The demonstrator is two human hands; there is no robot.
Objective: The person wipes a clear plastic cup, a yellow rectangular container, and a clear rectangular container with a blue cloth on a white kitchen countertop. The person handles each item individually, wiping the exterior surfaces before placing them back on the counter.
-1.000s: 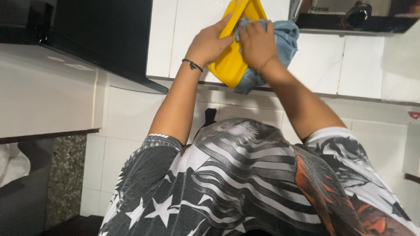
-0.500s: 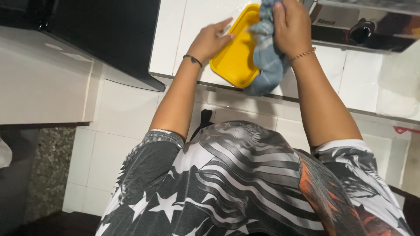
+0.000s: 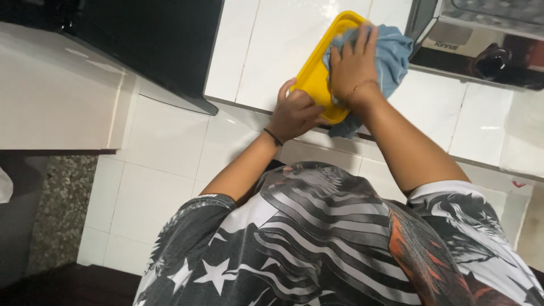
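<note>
A yellow rectangular tray [image 3: 318, 76] rests tilted on the white tiled counter [image 3: 266, 51]. My left hand [image 3: 294, 113] grips its near corner from below. My right hand [image 3: 354, 65] lies flat across the tray with fingers spread, pressing a blue cloth [image 3: 394, 59] against its inner face. The cloth bunches out to the right of the hand, and a fold of it hangs below the tray over the counter's edge. Most of the tray's middle is hidden under the hand and cloth.
A dark appliance [image 3: 147, 45] sits on the counter to the left. A metal gas stove [image 3: 487, 39] with a black knob stands at the right. White tiles [image 3: 164, 147] cover the counter's front. A speckled stone floor [image 3: 59, 209] shows at lower left.
The view has dropped and the tray now sits lower. My left hand slid from the tray's side to its near corner. My right hand spread flat with the cloth over the tray.
</note>
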